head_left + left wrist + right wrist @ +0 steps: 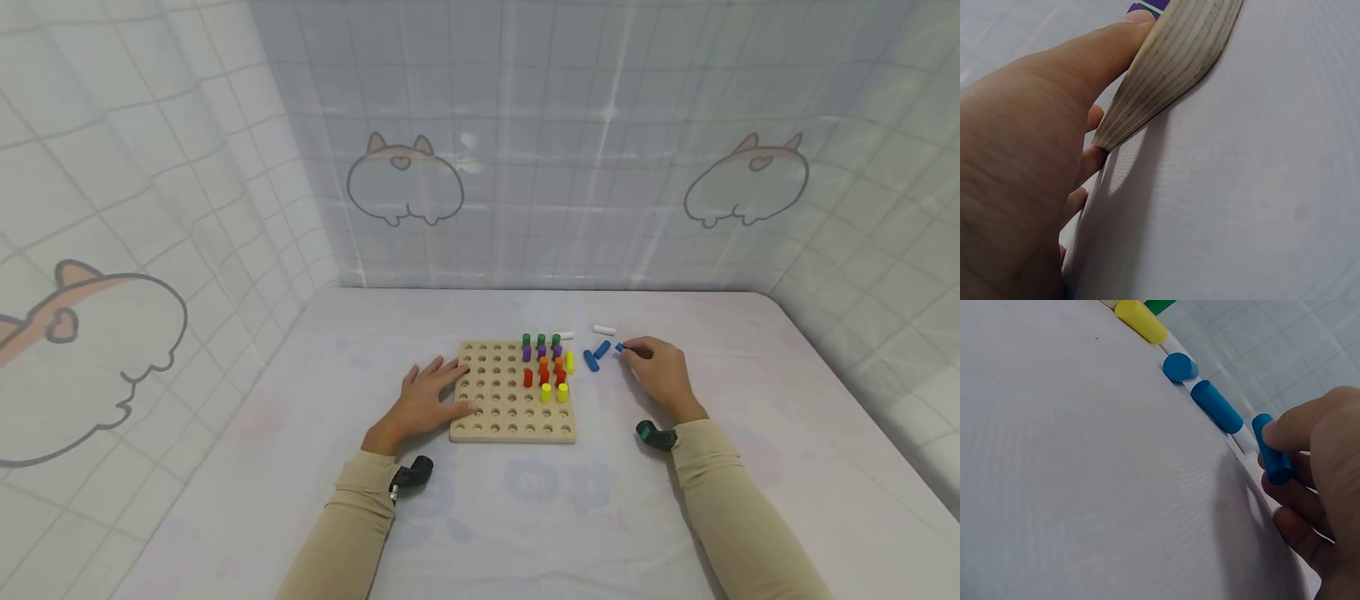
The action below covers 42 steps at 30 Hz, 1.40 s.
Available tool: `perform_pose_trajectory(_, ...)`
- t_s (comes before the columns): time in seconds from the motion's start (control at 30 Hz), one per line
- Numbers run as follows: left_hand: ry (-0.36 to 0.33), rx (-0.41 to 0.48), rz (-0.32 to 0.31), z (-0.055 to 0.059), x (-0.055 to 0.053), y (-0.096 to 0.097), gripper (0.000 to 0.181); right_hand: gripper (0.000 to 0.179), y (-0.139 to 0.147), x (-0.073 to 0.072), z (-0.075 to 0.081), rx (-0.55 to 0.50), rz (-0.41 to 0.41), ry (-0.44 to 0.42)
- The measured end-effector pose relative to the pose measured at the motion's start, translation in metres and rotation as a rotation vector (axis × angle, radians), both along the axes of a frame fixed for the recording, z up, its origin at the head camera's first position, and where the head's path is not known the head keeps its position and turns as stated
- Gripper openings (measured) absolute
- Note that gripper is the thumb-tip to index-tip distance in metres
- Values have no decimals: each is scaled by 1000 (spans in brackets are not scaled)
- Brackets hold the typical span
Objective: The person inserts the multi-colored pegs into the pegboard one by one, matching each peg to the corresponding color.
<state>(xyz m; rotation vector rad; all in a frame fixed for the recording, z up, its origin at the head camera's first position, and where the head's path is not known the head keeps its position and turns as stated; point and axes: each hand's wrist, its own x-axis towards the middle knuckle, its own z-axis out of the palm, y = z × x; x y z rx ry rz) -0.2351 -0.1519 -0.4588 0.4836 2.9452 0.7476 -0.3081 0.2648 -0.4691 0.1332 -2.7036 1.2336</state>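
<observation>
A wooden pegboard [504, 435] with rows of round holes lies flat on the table. My left hand [422, 406] rests at its left edge, fingers spread and thumb extended over the top. Between thumb and fingers, my right hand [664, 375] pinches a blue peg [1274, 456] just to the right of the loose pegs. Standing in the board's right part are green pegs [542, 340], purple pegs [527, 354], orange pegs [558, 364], red pegs [528, 378] and two yellow pegs [546, 392].
Two loose blue pegs [591, 361] lie between the board and my right hand. A yellow peg [569, 362] lies along the board's right edge. Behind them are two white pegs [604, 330]. White gridded curtains [570, 167] surround the cloth-covered table [510, 517].
</observation>
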Motion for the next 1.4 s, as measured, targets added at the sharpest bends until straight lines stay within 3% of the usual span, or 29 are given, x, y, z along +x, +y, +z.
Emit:
perform_pose_trajectory(0.53, -2, 9, -8, 0, 0, -2, 85, 32, -1, -1, -1, -103, 7, -40)
perform_pose_trajectory(0.97, 1, 20, -14, -5, -2, -4, 87, 37, -2, 3, 2, -230, 75, -57)
perform_pose_trajectory(1.4, -7, 19, -19, -2, -1, -3, 85, 45, -11, 7, 4, -351, 97, -186)
